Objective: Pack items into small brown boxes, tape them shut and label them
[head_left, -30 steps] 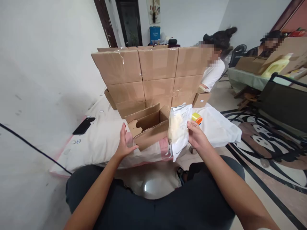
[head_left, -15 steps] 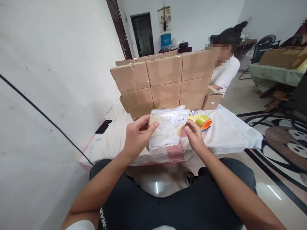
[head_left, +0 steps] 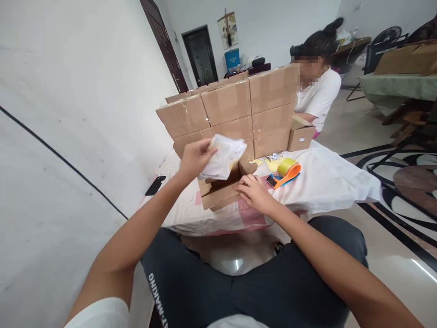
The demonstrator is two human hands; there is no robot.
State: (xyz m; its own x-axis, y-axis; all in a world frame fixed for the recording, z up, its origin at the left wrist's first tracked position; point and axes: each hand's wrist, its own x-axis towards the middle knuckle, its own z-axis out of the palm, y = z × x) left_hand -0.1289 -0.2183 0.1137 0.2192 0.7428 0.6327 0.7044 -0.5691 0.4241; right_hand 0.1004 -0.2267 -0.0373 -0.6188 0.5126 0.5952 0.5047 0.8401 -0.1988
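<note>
The white packet [head_left: 225, 155] is above the open box [head_left: 220, 197], one edge pinched between thumb and fingers of the left hand [head_left: 196, 159]. The right hand [head_left: 254, 193], fingers half-bent, touches the box's near right corner; whether it grips, I cannot tell. Held one-sidedly, the packet could sag and catch the rim.

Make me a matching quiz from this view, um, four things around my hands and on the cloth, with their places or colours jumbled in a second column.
1. White packet
2. Open carton
3. Tape dispenser
4. Black phone

A. Partly orange, with a yellow-green roll
B. Lying on the cloth, towards the wall
C. Held in the left hand
D. Touched by the right hand

Pairs: 1-C, 2-D, 3-A, 4-B.
</note>
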